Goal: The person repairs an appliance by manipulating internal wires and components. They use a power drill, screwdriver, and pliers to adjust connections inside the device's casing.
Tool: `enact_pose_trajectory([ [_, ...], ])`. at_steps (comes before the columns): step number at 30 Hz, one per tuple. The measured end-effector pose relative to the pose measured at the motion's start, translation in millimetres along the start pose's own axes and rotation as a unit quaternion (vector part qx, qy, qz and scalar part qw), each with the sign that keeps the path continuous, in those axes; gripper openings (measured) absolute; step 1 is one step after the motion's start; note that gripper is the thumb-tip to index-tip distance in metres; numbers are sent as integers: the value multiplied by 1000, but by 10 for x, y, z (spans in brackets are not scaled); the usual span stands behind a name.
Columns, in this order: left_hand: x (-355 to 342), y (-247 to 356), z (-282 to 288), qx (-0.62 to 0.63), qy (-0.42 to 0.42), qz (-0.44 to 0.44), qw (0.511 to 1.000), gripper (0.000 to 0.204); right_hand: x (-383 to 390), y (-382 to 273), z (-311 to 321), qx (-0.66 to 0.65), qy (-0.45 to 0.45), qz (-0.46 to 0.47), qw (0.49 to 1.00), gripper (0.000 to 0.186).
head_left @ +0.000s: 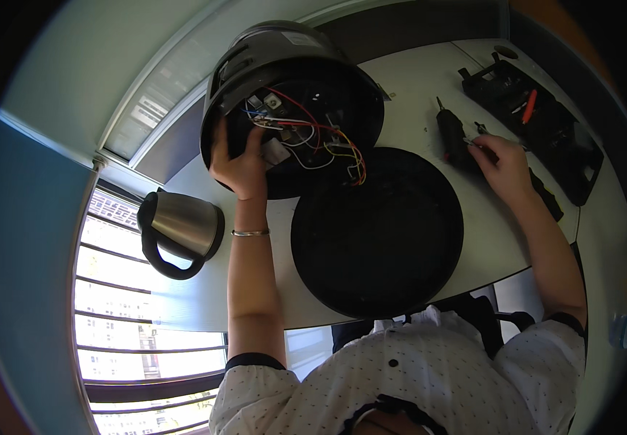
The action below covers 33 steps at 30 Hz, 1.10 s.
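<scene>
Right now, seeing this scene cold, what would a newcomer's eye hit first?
Likely the black appliance, upper middle, its underside open and coloured wires spilling out, the left hand gripping its edge. Next, the big black round disc below it on the white table. Then, at right, the right hand by a black power screwdriver, near a black tool case.

I can read no word, number or sign from here. On the upper outer side of the black appliance housing (270, 52), which my left hand (242, 172) touches, I see a pale rectangular label (301, 38); any print on it is too small and blurred for me to tell. Inside, near the wires (359, 161), I see a pale flat piece (276, 153) and cannot tell whether it is a label. On the framed panel (172, 83) up to my left, bright patches could be print or reflections.
</scene>
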State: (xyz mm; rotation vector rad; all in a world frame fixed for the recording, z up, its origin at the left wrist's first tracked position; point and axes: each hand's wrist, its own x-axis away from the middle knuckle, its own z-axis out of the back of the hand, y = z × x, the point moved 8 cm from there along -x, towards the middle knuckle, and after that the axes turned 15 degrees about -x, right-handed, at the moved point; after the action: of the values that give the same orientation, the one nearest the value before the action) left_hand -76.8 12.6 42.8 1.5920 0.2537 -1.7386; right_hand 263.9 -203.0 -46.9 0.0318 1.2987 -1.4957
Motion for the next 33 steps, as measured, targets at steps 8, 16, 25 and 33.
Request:
enact_pose_trajectory([
  [8,11,17,-44,31,-22,21,999,53,95,-142,-107,68,-60,47,995,8],
  [16,12,-41,-63,63,-23,35,997,54,174,-157,-172,118,-132,27,984,8],
  [25,23,-44,-40,31,-20,33,999,54,265,-58,-296,184,-242,-25,952,5],
  [33,32,-27,-76,75,-25,57,995,54,306,-54,-303,191,-244,-21,950,7],
])
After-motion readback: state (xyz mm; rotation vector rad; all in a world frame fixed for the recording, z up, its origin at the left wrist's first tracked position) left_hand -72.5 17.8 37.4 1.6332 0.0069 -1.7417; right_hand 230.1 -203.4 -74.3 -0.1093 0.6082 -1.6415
